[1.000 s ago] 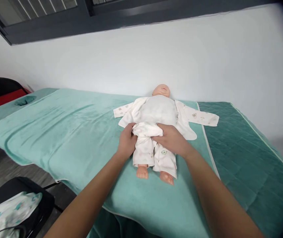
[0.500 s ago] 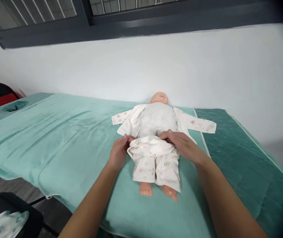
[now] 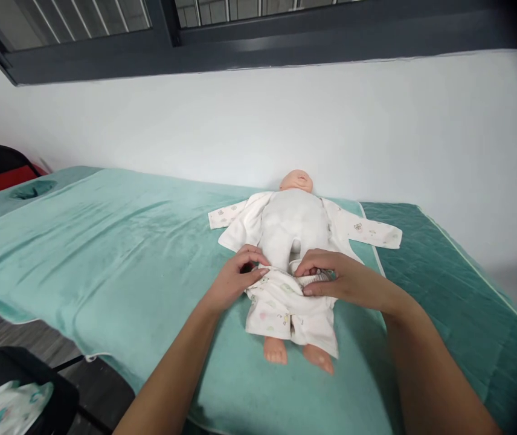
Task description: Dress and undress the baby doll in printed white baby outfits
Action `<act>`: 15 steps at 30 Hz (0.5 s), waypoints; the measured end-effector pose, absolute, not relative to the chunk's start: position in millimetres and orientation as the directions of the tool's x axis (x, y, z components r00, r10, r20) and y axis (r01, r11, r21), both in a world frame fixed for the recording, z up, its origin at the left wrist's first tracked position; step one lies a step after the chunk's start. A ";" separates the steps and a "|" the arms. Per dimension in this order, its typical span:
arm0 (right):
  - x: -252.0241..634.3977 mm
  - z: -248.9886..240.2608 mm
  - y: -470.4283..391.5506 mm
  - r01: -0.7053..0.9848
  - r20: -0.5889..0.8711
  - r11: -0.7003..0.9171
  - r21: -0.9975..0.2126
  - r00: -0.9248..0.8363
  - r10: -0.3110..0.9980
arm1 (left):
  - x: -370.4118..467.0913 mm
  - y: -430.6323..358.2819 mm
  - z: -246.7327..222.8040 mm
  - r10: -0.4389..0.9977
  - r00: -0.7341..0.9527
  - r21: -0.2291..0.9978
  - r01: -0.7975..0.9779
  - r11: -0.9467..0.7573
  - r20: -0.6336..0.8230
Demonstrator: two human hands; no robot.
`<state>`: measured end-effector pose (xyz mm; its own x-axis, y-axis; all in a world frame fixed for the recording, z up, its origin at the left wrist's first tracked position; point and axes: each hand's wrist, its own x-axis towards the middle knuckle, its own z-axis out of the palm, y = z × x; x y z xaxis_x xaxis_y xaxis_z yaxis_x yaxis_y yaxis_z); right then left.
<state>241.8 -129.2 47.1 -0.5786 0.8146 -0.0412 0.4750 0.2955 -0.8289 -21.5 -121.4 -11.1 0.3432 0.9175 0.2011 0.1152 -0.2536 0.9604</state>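
Observation:
A baby doll (image 3: 296,180) lies on its back with its head toward the wall and its feet toward me. Its white cloth body shows between the sides of an open printed shirt (image 3: 248,225), whose sleeves spread outward. White printed pants (image 3: 270,311) cover its legs, with the bare feet sticking out below. My left hand (image 3: 239,275) pinches the waistband at its left side. On the right side, my right hand (image 3: 331,277) grips the waistband between thumb and fingers. The waistband lies bunched across the upper legs.
A light green sheet (image 3: 81,241) covers the bed, with a darker quilted cover (image 3: 439,272) at the right. A black chair (image 3: 18,368) holding printed cloth (image 3: 11,408) stands lower left. Behind are a white wall and a window frame.
Both hands have shifted slightly toward the feet and the waistband sits lower, baring more of the cloth body and the gap between the legs. The view has shifted a little.

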 end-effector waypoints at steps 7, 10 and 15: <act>232.0 39.3 -125.6 0.528 0.120 0.365 -0.767 -0.440 0.890 | -19.9 -120.6 -5.4 0.900 0.394 0.946 0.173 -0.273 0.187; 226.3 34.1 -121.0 0.516 0.277 0.433 -0.739 -0.354 0.894 | -20.2 -120.0 -0.5 0.875 0.447 0.924 0.226 -0.310 0.185; 224.4 26.0 -116.8 0.543 0.350 0.411 -0.732 -0.217 0.911 | -15.8 -107.9 7.8 0.881 0.397 0.890 0.258 -0.376 0.257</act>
